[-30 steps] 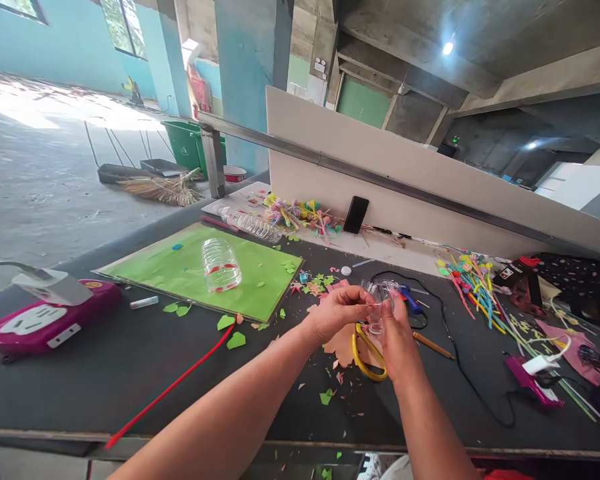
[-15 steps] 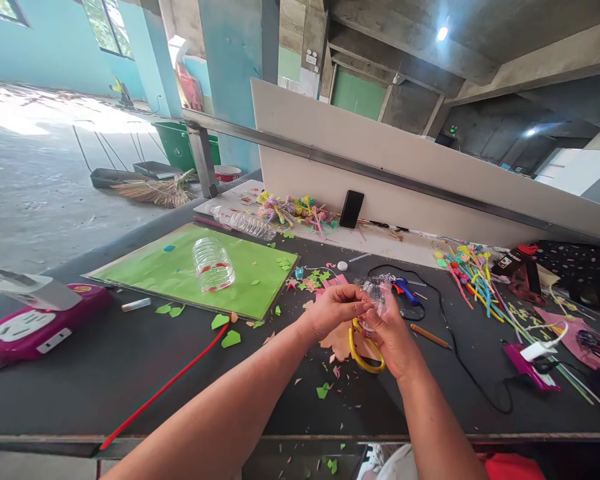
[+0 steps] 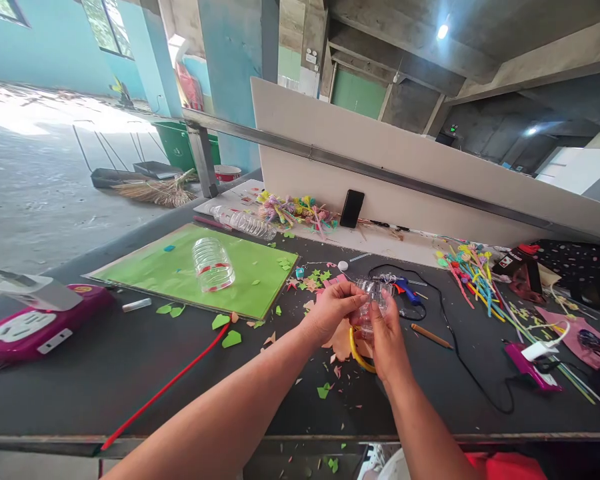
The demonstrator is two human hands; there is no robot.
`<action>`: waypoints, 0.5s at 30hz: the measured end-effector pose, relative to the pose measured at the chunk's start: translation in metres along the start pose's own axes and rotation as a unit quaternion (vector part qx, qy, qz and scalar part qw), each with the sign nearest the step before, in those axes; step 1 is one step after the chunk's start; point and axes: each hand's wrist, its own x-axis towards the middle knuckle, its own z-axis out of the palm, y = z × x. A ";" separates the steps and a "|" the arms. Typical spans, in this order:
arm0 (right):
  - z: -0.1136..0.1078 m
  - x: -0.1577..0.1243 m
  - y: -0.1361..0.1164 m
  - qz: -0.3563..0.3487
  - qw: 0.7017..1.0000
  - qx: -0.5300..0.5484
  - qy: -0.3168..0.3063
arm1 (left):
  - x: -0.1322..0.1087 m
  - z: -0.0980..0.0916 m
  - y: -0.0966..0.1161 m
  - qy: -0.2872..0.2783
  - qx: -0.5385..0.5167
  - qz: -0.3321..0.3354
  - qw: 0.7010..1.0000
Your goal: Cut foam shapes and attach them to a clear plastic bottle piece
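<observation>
Between my hands is a clear plastic bottle piece (image 3: 373, 292), held above the table. My left hand (image 3: 331, 312) pinches its near left edge with thumb and fingertips. My right hand (image 3: 389, 337) wraps round its right side, thumb in front. Below them, a yellow-handled tool (image 3: 356, 353), probably scissors, lies partly hidden by my right hand on peach paper scraps (image 3: 337, 343). Just beyond my right hand lies a blue glue gun (image 3: 406, 291), and a brown pencil-like stick (image 3: 431, 335) is to the right. A cut bottle section (image 3: 213, 265) with red marks rests on a green sheet (image 3: 150, 280).
A purple power strip (image 3: 45, 327) stands at the left, another (image 3: 527, 367) at the right with a black cable. Fuzzy coloured stems (image 3: 475, 273) lie at the back right. A phone (image 3: 352, 209) leans on the white board. A red stem (image 3: 170, 383) crosses the table's front left.
My right hand has turned and shifted slightly, its thumb now pressing the front of the bottle piece. More of the piece shows, and my right hand covers more of the yellow handle.
</observation>
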 end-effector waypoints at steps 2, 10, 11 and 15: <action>0.001 0.000 0.001 0.012 1.000 0.017 0.001 | 0.000 0.000 0.000 -0.007 -0.007 -0.012 1.000; -0.013 0.012 0.004 0.075 0.988 0.105 -0.083 | 0.000 -0.006 0.008 -0.086 0.064 0.008 0.994; -0.014 0.012 0.004 0.076 0.987 0.109 -0.091 | 0.000 -0.007 0.008 -0.091 0.079 0.005 0.993; -0.018 0.011 0.005 0.078 0.987 0.108 -0.089 | 0.000 -0.009 0.009 -0.092 0.119 0.008 0.989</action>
